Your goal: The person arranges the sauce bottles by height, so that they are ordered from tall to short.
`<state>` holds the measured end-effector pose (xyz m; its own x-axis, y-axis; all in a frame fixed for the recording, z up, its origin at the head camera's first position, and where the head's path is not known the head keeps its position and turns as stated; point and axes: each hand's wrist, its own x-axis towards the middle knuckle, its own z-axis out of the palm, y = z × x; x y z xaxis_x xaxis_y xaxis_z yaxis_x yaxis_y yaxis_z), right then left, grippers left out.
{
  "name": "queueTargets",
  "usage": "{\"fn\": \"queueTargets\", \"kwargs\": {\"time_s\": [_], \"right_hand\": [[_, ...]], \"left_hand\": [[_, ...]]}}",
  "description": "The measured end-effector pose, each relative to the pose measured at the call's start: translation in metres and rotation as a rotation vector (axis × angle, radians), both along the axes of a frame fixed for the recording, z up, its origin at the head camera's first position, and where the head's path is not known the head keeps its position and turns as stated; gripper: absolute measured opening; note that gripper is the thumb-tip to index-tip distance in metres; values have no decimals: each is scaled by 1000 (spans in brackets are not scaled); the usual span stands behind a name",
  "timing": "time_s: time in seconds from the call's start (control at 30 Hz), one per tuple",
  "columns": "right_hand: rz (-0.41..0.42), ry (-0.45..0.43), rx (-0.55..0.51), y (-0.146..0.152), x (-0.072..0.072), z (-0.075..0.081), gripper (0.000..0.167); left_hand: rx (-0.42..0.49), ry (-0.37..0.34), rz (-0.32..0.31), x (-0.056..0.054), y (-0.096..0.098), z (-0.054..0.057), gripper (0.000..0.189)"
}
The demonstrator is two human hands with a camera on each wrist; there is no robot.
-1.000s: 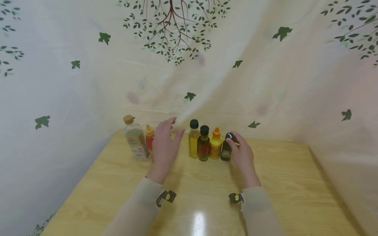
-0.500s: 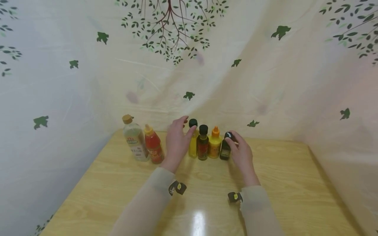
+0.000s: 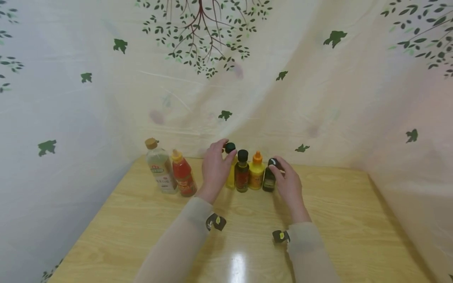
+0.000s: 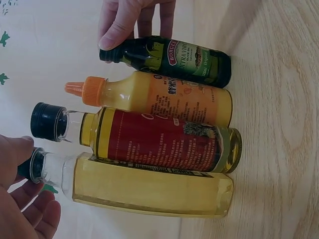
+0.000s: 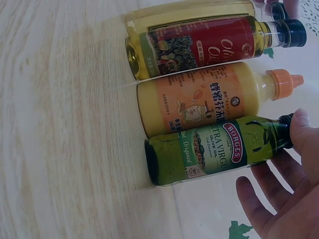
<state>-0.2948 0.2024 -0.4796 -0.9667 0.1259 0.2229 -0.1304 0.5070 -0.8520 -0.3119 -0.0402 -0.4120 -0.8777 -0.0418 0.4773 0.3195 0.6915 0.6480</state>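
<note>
My left hand (image 3: 216, 169) pinches the dark cap of a pale yellow oil bottle (image 4: 149, 191) between thumb and index finger; its other fingers are loosely bent beside the neck. My right hand (image 3: 290, 184) holds the dark cap of a green olive oil bottle (image 5: 219, 149), thumb in front and fingers behind. Between these two stand an olive oil bottle with a red label (image 3: 242, 175) and a yellow mustard squeeze bottle (image 3: 256, 175) with an orange nozzle. All these bottles stand upright in a close row. In the head view the left hand partly hides the pale oil bottle.
Left of the row, a red sauce squeeze bottle (image 3: 185, 179) stands beside a tall clear bottle (image 3: 161, 169) with a tan cap. Behind the wooden table (image 3: 339, 224) hangs a pale cloth (image 3: 247, 98) printed with leaves.
My left hand has moved right, from in front of the red sauce bottle to the pale oil bottle's cap, and now pinches it. My right hand stays on the green bottle's cap.
</note>
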Motion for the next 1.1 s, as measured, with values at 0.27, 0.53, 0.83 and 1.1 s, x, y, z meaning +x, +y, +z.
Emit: {"fn": "queueTargets", "kwargs": {"time_s": [0.27, 0.53, 0.83, 1.1], "right_hand": [[-9, -3, -13, -4, 1, 0, 47], [-6, -7, 7, -5, 1, 3, 47], [-1, -15, -8, -4, 4, 3, 47], [-8, -6, 4, -3, 2, 3, 48]], "left_hand": [[-32, 4, 11, -2, -3, -3, 47], [-33, -43, 20, 0, -6, -5, 47], [-17, -27, -8, 0, -7, -7, 49], [19, -30, -34, 1, -11, -5, 48]]}}
